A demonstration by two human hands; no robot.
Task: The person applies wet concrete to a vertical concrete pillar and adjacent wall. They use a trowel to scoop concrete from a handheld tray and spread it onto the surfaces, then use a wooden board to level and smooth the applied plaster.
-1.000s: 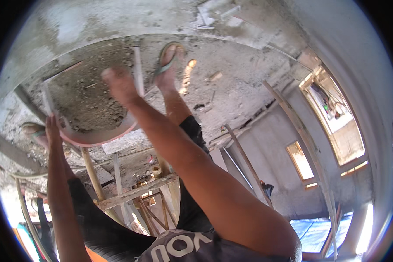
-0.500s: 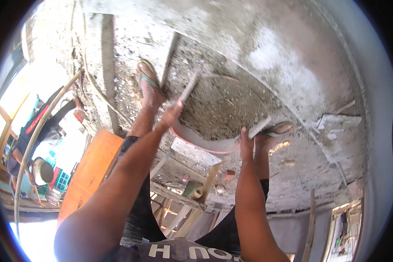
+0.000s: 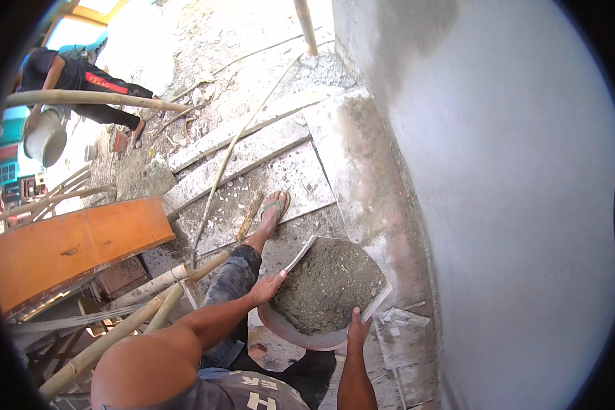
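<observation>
A wide basin [image 3: 298,339] with a reddish rounded near side is between my hands, full of grey, gritty wet mortar [image 3: 331,283]. My left hand [image 3: 268,287] is closed on the basin's left rim, by its pale raised edge. On the opposite side my right hand [image 3: 359,329] grips the right rim, thumb on top. Both sets of fingers are partly hidden beneath the rim. The basin hangs in front of my legs, over the dusty concrete, and my sandalled left foot [image 3: 275,207] stands beyond its left side.
A smooth grey wall [image 3: 519,205] runs along the right. Bamboo poles [image 3: 126,328] and an orange board [image 3: 82,242] lie at the left. A thin hose [image 3: 227,164] crosses the ground ahead. At the far left, another person [image 3: 82,82] bends with a bucket [image 3: 46,139].
My view has turned left, so the wall fills more of the right side. The basin has come along in both hands, and my left foot has stepped. The other person's bucket is tilted.
</observation>
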